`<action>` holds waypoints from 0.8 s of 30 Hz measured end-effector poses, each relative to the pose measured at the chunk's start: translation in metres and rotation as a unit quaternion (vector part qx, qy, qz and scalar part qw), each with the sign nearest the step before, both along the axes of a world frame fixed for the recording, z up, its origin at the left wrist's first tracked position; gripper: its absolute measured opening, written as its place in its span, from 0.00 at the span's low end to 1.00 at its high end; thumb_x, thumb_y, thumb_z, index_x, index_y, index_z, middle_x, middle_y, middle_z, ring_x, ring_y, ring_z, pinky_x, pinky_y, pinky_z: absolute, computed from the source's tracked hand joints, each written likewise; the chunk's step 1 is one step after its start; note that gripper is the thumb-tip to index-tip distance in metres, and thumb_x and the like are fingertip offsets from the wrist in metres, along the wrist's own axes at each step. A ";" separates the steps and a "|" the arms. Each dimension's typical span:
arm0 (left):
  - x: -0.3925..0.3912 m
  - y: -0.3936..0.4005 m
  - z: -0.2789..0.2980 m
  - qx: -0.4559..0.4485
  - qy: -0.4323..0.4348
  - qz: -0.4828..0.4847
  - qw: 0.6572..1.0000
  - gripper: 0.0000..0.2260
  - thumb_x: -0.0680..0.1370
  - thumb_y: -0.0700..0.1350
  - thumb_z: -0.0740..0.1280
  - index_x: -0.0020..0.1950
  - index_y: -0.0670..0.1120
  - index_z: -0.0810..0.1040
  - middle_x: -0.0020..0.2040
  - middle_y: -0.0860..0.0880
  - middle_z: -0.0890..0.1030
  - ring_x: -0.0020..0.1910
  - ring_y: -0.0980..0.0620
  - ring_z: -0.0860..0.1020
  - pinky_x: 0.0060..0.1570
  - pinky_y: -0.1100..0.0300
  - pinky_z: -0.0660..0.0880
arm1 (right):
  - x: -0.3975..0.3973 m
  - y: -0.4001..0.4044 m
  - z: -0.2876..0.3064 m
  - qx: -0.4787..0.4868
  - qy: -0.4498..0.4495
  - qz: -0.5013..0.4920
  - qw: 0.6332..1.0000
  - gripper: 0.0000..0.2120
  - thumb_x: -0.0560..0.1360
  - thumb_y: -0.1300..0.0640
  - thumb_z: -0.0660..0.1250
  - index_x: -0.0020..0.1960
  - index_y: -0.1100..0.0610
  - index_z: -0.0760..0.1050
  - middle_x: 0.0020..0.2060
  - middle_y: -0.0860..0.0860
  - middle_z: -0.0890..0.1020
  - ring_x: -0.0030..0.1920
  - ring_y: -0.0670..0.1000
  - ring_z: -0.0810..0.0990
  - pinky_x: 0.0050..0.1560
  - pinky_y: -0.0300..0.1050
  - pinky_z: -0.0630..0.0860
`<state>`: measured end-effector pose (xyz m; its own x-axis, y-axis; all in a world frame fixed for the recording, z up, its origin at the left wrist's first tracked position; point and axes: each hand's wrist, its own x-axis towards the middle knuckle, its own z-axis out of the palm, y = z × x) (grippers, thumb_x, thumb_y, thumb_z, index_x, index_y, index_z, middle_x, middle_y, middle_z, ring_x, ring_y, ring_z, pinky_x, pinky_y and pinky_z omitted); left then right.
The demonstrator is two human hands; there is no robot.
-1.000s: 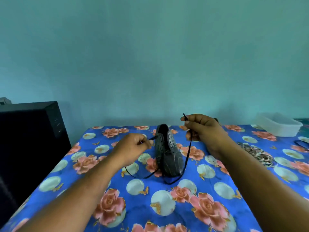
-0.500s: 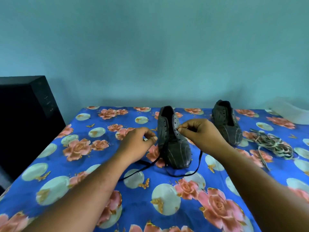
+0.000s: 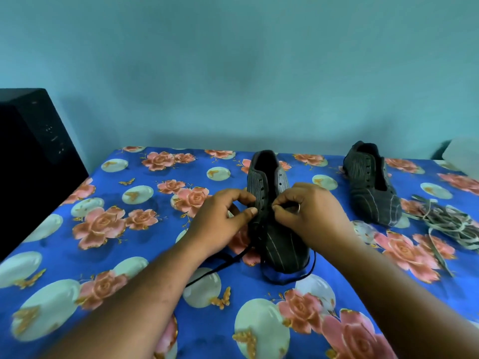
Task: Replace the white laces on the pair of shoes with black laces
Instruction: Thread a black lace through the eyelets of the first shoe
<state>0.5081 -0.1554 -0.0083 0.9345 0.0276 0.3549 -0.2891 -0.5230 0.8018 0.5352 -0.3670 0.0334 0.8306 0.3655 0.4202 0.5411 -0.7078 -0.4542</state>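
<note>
From the head view, both hands have come together over the nearer shoe [image 3: 277, 229] — half a second ago the left hand [image 3: 220, 221] sat a little off to the side, and a second ago the right hand [image 3: 311, 216] was raised, drawing the black lace [image 3: 287, 279] up. Now the right hand's thumb and forefinger pinch the lace at an eyelet row; the left hand's fingers are curled against the shoe's other eyelet flap, probably nipping the lace too, though blur hides it.

The bedspread [image 3: 116, 255] runs back to the wall, with a black box [image 3: 33, 156] crowding its left edge and open cloth in front of the shoe. The second shoe [image 3: 370, 187] stands well apart to the right, and beside it lies the heap of white laces [image 3: 451, 224].

The nearer shoe is dark grey with thin pale stripes, toe towards the person, tongue open — the black lace loops round its toe and trails left across the cloth.
</note>
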 end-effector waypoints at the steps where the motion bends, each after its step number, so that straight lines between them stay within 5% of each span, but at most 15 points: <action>1: -0.001 0.000 0.001 -0.002 -0.003 -0.004 1.000 0.08 0.77 0.45 0.75 0.55 0.54 0.82 0.52 0.58 0.83 0.40 0.53 0.80 0.44 0.58 0.78 | -0.001 -0.001 0.000 0.000 -0.010 0.000 1.000 0.08 0.69 0.44 0.67 0.41 0.46 0.82 0.37 0.41 0.79 0.42 0.46 0.77 0.40 0.49 0.76; 12: 0.000 -0.002 -0.002 0.017 -0.024 -0.002 1.000 0.07 0.76 0.46 0.76 0.53 0.52 0.84 0.51 0.58 0.83 0.41 0.54 0.81 0.46 0.52 0.79 | -0.005 0.005 -0.013 -0.028 -0.078 -0.033 0.996 0.12 0.72 0.43 0.64 0.42 0.48 0.82 0.37 0.44 0.80 0.43 0.52 0.75 0.44 0.51 0.74; 16: 0.000 -0.003 -0.002 0.024 -0.040 0.000 0.999 0.07 0.76 0.45 0.76 0.54 0.52 0.85 0.51 0.58 0.83 0.43 0.55 0.82 0.47 0.54 0.78 | -0.002 0.004 -0.022 0.045 -0.040 -0.035 0.998 0.01 0.74 0.50 0.74 0.44 0.46 0.84 0.38 0.41 0.81 0.45 0.49 0.75 0.46 0.48 0.72; 24: 0.002 -0.003 -0.002 0.042 -0.074 -0.008 0.996 0.08 0.76 0.45 0.76 0.54 0.52 0.87 0.47 0.58 0.84 0.47 0.56 0.82 0.47 0.56 0.78 | -0.005 0.004 -0.019 0.206 0.159 0.015 0.965 0.13 0.74 0.60 0.76 0.38 0.43 0.81 0.42 0.46 0.85 0.39 0.39 0.81 0.40 0.30 0.75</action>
